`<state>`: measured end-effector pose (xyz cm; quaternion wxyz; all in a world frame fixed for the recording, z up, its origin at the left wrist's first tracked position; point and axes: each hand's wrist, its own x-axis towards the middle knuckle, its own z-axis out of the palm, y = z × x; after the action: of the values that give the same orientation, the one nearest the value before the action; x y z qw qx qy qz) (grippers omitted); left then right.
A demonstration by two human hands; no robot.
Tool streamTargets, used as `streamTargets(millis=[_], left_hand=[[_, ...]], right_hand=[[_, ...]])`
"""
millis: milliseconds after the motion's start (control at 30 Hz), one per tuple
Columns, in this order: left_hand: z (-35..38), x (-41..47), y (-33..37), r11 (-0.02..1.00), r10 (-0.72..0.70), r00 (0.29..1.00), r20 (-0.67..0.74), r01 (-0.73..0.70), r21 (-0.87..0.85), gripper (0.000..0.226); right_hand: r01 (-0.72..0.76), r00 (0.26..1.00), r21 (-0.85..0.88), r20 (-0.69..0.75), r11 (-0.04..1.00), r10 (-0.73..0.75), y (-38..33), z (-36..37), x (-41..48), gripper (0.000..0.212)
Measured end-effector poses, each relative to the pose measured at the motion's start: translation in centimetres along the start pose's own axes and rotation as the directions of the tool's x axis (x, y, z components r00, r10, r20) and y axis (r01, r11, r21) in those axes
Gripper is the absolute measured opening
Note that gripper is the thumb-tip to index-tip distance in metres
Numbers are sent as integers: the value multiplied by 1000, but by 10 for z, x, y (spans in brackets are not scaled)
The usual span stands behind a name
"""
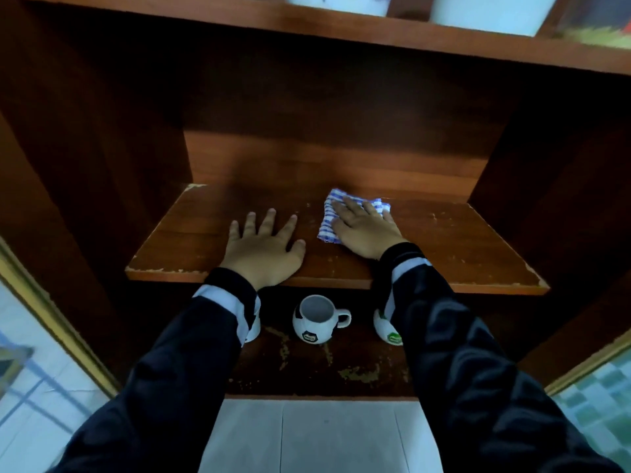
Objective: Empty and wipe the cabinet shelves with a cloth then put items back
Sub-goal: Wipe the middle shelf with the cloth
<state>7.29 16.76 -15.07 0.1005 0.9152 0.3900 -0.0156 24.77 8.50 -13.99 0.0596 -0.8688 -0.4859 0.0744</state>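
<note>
The middle shelf (444, 240) of a brown wooden cabinet fills the centre of the view, its front edge chipped. The left hand (263, 247) lies palm down on the bare wood near the front edge, fingers straight and spread, grasping nothing. At about 2 o'clock from it, the right hand (365, 230) lies flat with straight fingers on a blue-and-white checked cloth (327, 216), pressing it to the shelf rather than clutching it; the cloth sits just right of the shelf's middle, toward the back, showing past the fingertips and the thumb side.

On the lower shelf (307, 367), at 6 o'clock from the hands, stands an upright football-patterned mug (317, 319), handle pointing to 3 o'clock. A second mug (384, 327) at its 3 o'clock is half hidden by the right sleeve, and the white shape (254, 327) at its 9 o'clock, behind the left sleeve, may be a third. At 12 o'clock, the upper shelf (341, 29) carries two white containers (488, 11).
</note>
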Motion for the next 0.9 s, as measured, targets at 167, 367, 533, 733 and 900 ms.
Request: streamTargets(millis=[167,367,533,733,900], left_hand=[[3,13,22,1000,12,1000,-20,-12,-5,62],[5,16,21,1000,22,999,-47,-23,-13,60],[5,15,21,1000,18,999,-48,-19,-20,60],[4,15,19,1000,21,999,-34,-22,-18,57],[4,14,18,998,66,997,-33,-66,-11,51]], right_hand=[[-199,979,2,-46,980,199,11,0,19,60],[-300,951,-1,-73,954,300,-3,-2,35,62],[-65,998,-10,-8,998,65,12,-6,32,57],[58,998,-5,22,998,-58,21,-5,6,55],[-109,992,19,-60,994,110,20,5,-29,58]])
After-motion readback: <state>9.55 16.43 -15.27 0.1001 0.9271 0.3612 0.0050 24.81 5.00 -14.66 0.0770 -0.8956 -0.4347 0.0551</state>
